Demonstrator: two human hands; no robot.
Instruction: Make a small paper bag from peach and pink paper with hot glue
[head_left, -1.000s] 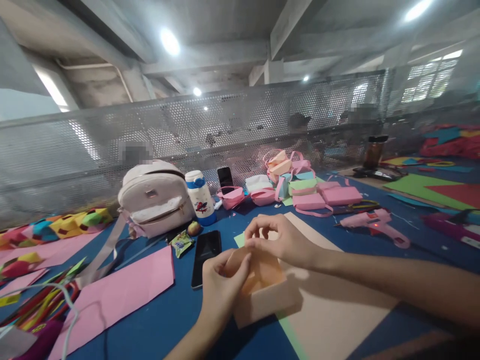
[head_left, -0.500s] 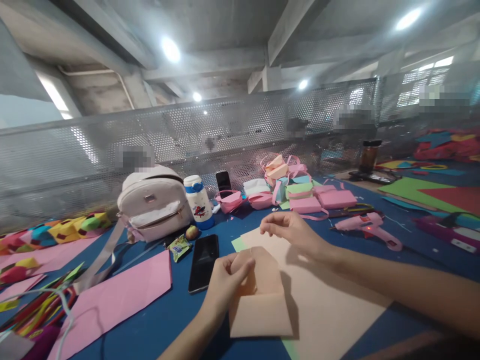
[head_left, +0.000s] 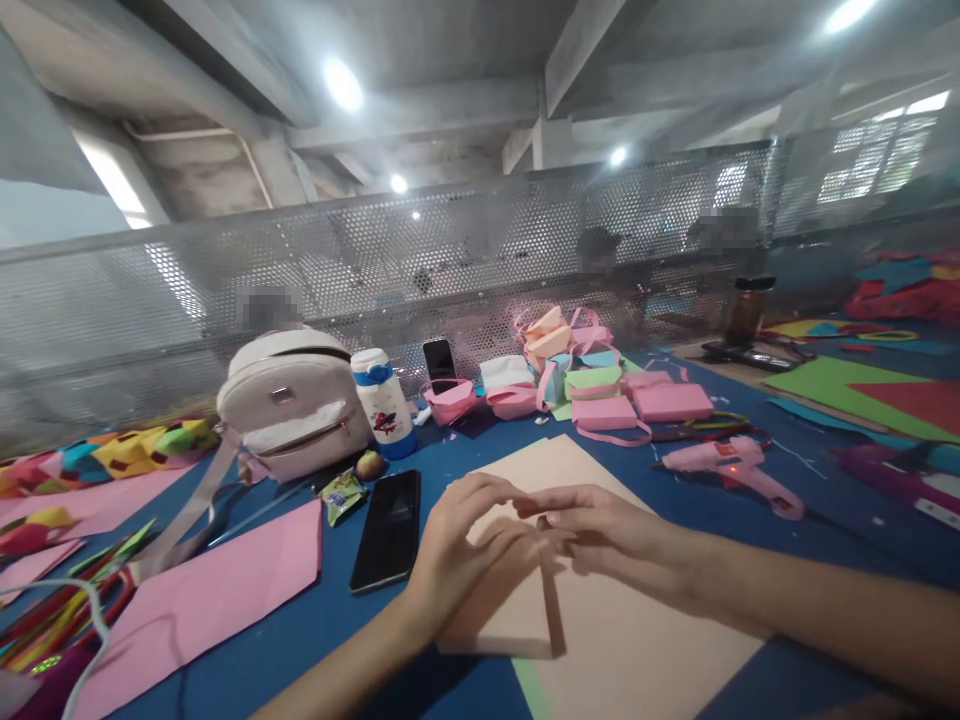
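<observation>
A small boxy peach paper bag (head_left: 501, 610) lies in front of me on a large peach sheet (head_left: 637, 625), which has green paper under its edge. My left hand (head_left: 461, 555) curves over the bag's far left side, fingers bent and gripping near its far edge. From the right, my right hand (head_left: 615, 535) reaches to the same edge, its thumb and fingers close together there and meeting the left fingertips. The hands cover most of the bag's far end, so the exact grip is partly hidden.
A black phone (head_left: 387, 530) lies left of my hands, beside a pink sheet (head_left: 217, 590). Behind stand a white backpack (head_left: 292, 400), a bottle (head_left: 385, 405) and several small paper bags (head_left: 600, 412). At right lies a pink glue gun (head_left: 731, 468) with its light on.
My right hand has come down to the bag and met my left hand. The bag's raised flap and open pocket, visible before, no longer show. The view has shifted slightly.
</observation>
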